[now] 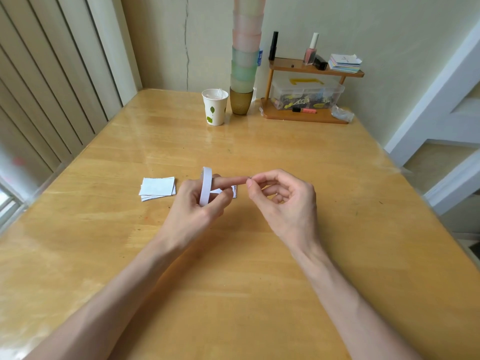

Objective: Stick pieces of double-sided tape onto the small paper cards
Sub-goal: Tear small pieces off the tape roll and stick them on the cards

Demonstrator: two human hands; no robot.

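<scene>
From my screen, the left hand (200,201) grips the tape roll (206,185) upright, just right of the stack of cards (157,189), forefinger stretched straight out. The right hand (283,201), farther right of the stack, has its fingers curled, thumb and forefinger pinched at that fingertip; I cannot tell what they hold. A single card (234,191) peeks out beneath the left fingers.

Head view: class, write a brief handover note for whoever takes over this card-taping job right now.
Left hand grips the tape roll, index finger through it.
Right hand pinches what looks like a tiny tape piece at that fingertip.
Card stack lies on the table, left of the hands; one card is partly hidden beneath the left hand.
Done: no taped card visible.
Left: tape the cards.
</scene>
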